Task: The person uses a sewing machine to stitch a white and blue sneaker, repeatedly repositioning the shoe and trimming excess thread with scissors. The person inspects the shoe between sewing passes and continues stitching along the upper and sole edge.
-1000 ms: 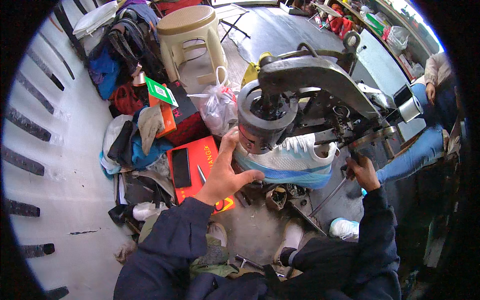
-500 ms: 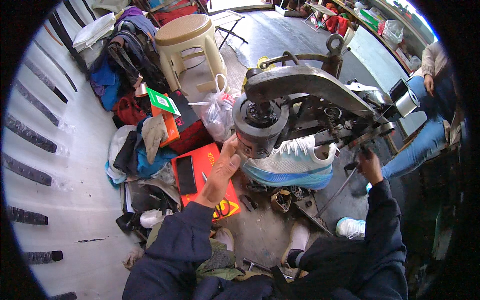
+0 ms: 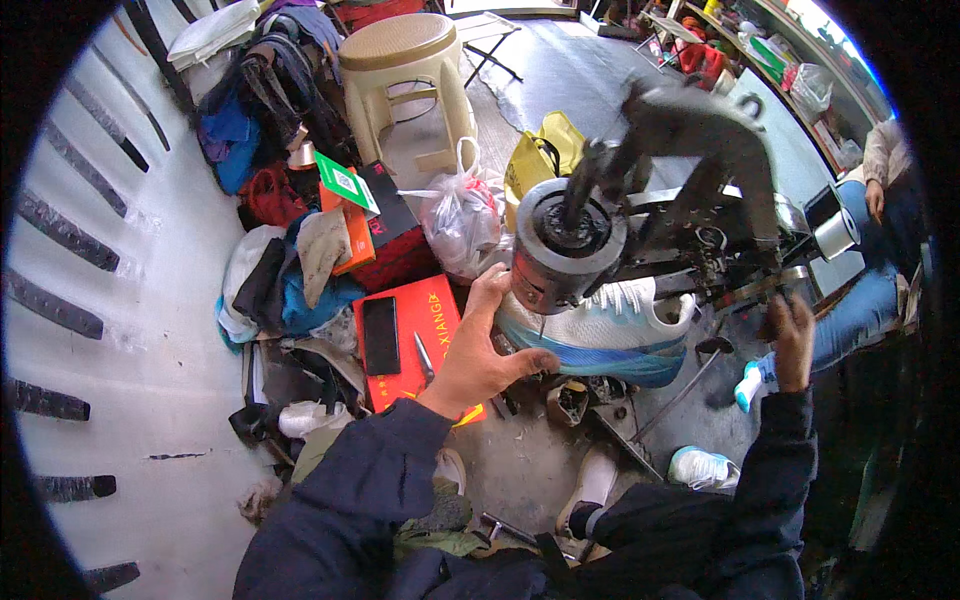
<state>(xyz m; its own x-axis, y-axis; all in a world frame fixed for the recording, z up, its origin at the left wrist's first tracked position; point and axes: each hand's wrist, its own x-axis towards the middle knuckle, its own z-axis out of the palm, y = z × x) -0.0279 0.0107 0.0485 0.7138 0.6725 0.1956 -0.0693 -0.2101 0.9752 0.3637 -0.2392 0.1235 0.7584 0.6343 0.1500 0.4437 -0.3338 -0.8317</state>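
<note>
Plastic stool [image 3: 408,75] (beige) on concrete floor [image 3: 590,75].

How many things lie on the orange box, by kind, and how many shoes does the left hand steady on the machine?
Phone: 1, on the orange box
Knife: 1, on that box
Shoe: 1, white and blue, under the left hand
Total: 3

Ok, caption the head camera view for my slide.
Left hand steadies a white-and-blue sneaker under a black sewing machine; right hand at its far side.
</note>
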